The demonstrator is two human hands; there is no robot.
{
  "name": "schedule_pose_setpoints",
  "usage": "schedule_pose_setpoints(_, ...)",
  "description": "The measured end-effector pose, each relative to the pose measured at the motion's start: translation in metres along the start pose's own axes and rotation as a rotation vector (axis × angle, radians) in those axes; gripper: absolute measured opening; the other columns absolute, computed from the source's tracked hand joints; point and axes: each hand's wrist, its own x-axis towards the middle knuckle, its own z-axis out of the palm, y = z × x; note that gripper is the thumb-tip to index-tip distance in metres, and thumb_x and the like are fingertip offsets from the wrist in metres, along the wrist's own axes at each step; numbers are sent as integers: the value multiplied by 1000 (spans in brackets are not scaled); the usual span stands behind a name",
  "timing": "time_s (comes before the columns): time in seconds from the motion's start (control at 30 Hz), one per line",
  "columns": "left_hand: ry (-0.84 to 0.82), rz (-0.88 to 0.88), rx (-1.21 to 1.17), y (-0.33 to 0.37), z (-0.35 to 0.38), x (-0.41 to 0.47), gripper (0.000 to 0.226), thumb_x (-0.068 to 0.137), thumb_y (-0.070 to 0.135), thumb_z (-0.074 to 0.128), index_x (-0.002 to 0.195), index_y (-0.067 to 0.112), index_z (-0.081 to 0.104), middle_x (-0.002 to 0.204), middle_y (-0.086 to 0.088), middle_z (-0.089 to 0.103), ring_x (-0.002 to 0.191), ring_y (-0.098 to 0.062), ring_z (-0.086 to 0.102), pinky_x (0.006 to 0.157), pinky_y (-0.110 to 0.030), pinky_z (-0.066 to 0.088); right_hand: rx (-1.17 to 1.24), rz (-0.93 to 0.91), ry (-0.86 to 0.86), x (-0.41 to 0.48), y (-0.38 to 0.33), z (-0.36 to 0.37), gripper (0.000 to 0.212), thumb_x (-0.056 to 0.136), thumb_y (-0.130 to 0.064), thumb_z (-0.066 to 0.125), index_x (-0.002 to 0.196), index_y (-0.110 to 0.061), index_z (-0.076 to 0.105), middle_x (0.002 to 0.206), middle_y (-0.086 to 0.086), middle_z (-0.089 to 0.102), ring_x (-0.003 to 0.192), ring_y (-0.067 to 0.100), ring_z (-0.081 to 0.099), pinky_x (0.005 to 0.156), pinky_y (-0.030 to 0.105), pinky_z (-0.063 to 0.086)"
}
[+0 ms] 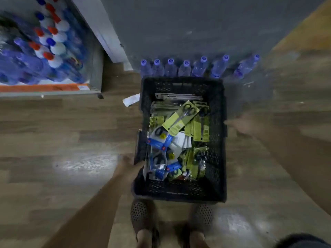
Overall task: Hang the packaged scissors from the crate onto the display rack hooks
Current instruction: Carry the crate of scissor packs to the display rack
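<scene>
A black perforated crate (217, 140) stands on the wooden floor in front of my feet. It holds several packaged scissors: yellow-green cards (180, 116) toward the back and right, blue packs (161, 140) toward the left and front. My left hand (128, 164) is at the crate's left rim and its fingers seem curled over the edge. My right hand (241, 123) is blurred beside the crate's right rim; its fingers are not clear. No display rack is in view.
A row of clear bottles with blue caps (186, 68) stands behind the crate against a grey wall. A low shelf with blue and white bottles (44, 45) is at the left. A white paper scrap (131, 99) lies by the crate's back left corner.
</scene>
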Motion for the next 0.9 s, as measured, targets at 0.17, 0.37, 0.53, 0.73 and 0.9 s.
schedule_pose_setpoints(0.17, 185, 58, 173, -30, 29, 63, 20, 91, 22, 68, 91, 16, 49, 78, -6, 61, 68, -22, 56, 53, -32, 34, 212, 70, -2, -39, -34, 38, 54, 93, -17, 74, 140, -2, 52, 126, 16, 61, 103, 30, 62, 77, 30, 49)
schedule_pose_setpoints(0.37, 108, 154, 272, -33, 18, 67, 9, 91, 20, 62, 98, 22, 56, 84, -5, 66, 74, -24, 61, 57, -31, 40, 230, 91, -58, -71, -37, 25, 40, 92, 10, 62, 128, -7, 54, 105, 11, 60, 75, 22, 55, 46, 24, 45)
schedule_pose_setpoints(0.53, 23, 198, 328, -32, -20, -10, 14, 90, 19, 59, 99, 29, 59, 78, 0, 67, 71, -21, 64, 59, -32, 46, 297, 143, -62, -150, -26, -20, 40, 86, 13, 62, 122, -3, 61, 110, 19, 68, 86, 31, 66, 64, 38, 58)
schedule_pose_setpoints(0.73, -49, 216, 343, -21, -88, -171, 12, 85, 28, 67, 95, 25, 62, 84, -1, 71, 78, -22, 68, 74, -38, 59, 332, 197, -63, -309, -40, -122, 39, 83, 15, 63, 115, -6, 62, 101, 22, 66, 73, 29, 62, 39, 24, 47)
schedule_pose_setpoints(0.9, -21, 329, 456, 2, -153, -302, 11, 91, 36, 66, 88, 27, 59, 83, 1, 68, 80, -21, 69, 74, -35, 60, 300, 198, -56, -428, -68, -211, 27, 84, 11, 65, 104, -7, 62, 105, 24, 67, 88, 34, 63, 70, 37, 51)
